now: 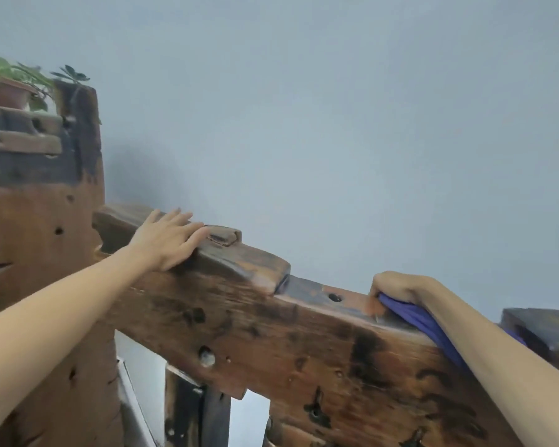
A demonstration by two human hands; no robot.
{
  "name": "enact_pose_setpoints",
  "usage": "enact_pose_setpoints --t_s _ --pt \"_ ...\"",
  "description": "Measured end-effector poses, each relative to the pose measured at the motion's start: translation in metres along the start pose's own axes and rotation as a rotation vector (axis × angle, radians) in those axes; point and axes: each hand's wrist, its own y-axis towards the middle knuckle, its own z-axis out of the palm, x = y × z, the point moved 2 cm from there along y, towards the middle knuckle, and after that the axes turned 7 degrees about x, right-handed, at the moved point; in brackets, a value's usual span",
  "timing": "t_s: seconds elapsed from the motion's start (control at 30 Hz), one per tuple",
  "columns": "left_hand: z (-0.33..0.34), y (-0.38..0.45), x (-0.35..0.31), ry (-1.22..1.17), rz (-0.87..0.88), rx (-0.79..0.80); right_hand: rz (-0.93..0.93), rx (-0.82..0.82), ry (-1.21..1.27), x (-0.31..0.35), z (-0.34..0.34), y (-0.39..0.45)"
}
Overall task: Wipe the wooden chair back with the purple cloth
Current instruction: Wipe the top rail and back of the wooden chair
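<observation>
- Wiping under way, by the look of it: cloth pressed on the top edge of the chair back, right of centre.
- No telling which stretch is already clean; no dust line or wet streak visible on the dark, pitted wood.
- Likely still to do: the broad front face below the edge, the raised cap piece to the left, the far right end. A judgement only.
- Right hand hooked over the top edge, knuckles up, fingers curled down and closed on the cloth. Fingertips hidden behind the rail.
- Cloth bunched under the palm, a tail of it running back along the underside of the right forearm, over the front edge of the rail.
- Right wrist bent, forearm coming in from lower right, low against the wood.
- Left hand laid flat on the cap piece, well apart from the right, fingers spread and straight, holding nothing. Looks like a brace for balance.
- Left arm extended from lower left, nearly straight.
- Wooden post at left, plant on top of it; plain wall behind.
- Small hole in the top edge just left of the right hand; a possible snag for the cloth.
</observation>
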Motion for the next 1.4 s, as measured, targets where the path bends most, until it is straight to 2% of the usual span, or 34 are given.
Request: enact_pose_setpoints --t_s 0.1,0.23,0.33,0.47,0.53,0.7,0.8,0.9,0.97,1.1,1.17,1.23,1.3,1.4 --pt "0.008 0.01 0.041 0.032 -0.028 -0.136 -0.023 0.029 0.095 0.037 0.015 0.016" --pt "0.013 0.018 0.042 -0.085 0.035 -0.328 -0.168 -0.082 0.174 0.11 0.042 0.046" --pt "0.018 0.018 0.047 -0.106 0.045 -0.364 -0.253 -0.192 0.294 0.149 0.053 0.056" --pt "0.025 0.022 0.047 -0.115 0.037 -0.369 -0.261 -0.31 0.461 0.152 0.052 0.057" --pt "0.029 0.023 0.048 -0.141 0.044 -0.396 -0.251 -0.33 0.429 0.156 0.051 0.053" --pt "0.029 0.026 0.048 -0.19 0.077 -0.459 -0.154 -0.145 0.229 0.18 0.038 0.047" --pt "0.026 0.024 0.051 -0.206 0.093 -0.437 -0.168 -0.176 0.134 0.22 0.038 0.046" --pt "0.026 0.025 0.059 -0.245 0.18 -0.418 -0.179 -0.289 0.134 0.261 0.048 0.054" --pt "0.024 0.031 0.081 -0.297 0.205 -0.401 -0.124 -0.415 0.071 0.277 0.056 0.055" --pt "0.027 0.037 0.139 -0.317 0.096 -0.402 0.01 -0.745 -0.053 0.295 0.075 0.048" --pt "0.03 0.037 0.149 -0.368 0.057 -0.396 -0.044 -0.891 -0.016 0.315 0.081 0.048" --pt "0.031 0.036 0.149 -0.392 0.027 -0.39 -0.145 -0.834 -0.025 0.345 0.085 0.057" --pt "0.033 0.035 0.148 -0.413 0.019 -0.4 -0.178 -0.623 -0.161 0.375 0.084 0.071" --pt "0.04 0.033 0.156 -0.57 -0.019 -0.448 -0.117 -0.363 -0.261 0.415 0.075 0.089"
